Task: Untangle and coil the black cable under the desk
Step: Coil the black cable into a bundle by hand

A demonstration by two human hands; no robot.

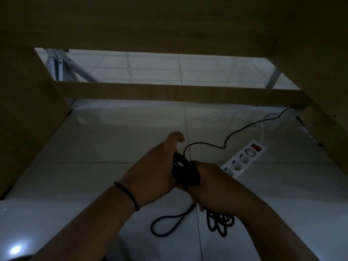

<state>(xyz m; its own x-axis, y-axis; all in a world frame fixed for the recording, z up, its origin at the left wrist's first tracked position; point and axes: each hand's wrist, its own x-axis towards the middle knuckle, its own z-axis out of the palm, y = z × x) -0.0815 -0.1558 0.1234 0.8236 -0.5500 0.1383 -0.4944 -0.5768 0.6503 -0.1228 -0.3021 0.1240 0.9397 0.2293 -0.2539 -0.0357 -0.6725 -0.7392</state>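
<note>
Black cable [185,171] sits bundled at frame centre, gripped from both sides by the left hand [158,166] and right hand [209,182]; loose loops trail to six o'clock, white power strip [244,157] at two o'clock on tiled floor [94,147].

Head camera, under the desk [169,25], looking down, close to floor [113,138]

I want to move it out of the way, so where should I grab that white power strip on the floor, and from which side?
Grip the power strip across its narrow width near the middle, coming from above. It lies flat on the tiles, long and slim, so its two long edges are open. Avoid the far end, where the red switch and its white cord sit.
</note>
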